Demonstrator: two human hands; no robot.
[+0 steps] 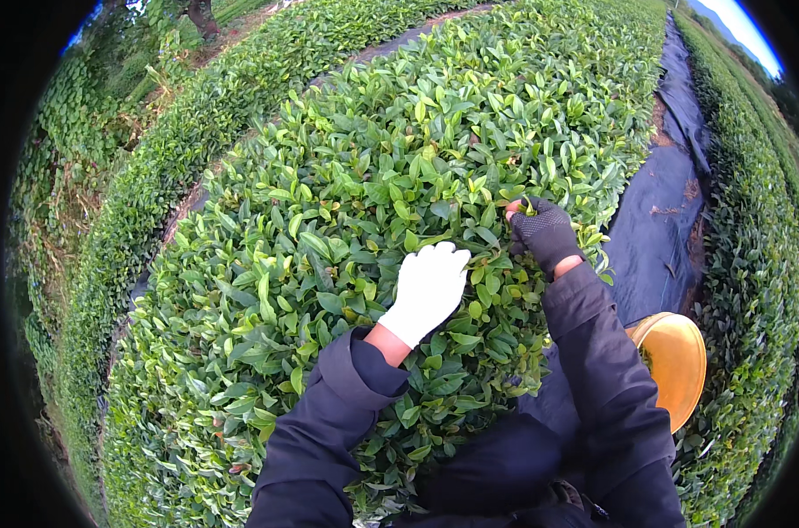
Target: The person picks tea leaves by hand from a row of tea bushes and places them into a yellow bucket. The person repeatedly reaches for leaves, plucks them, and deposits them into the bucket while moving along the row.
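A broad, trimmed row of tea bushes [346, 218] with glossy green leaves spreads before me. My left hand [432, 287], in a white glove, rests over the leaves with its fingers curled down; whether the fingertips hold anything is hidden. To the right of it, my right hand [541, 228] wears a dark dotted glove that leaves the thumb tip bare. A small green tea shoot [527, 207] is pinched between the thumb and fingers of that hand.
A yellow plastic bucket [680, 369] with leaves partly visible inside hangs or stands beside my right forearm. Black ground cloth [657, 218] lines the path on the right. More tea rows [746, 244] run along both sides, with vines and a tree trunk [203, 16] at the upper left.
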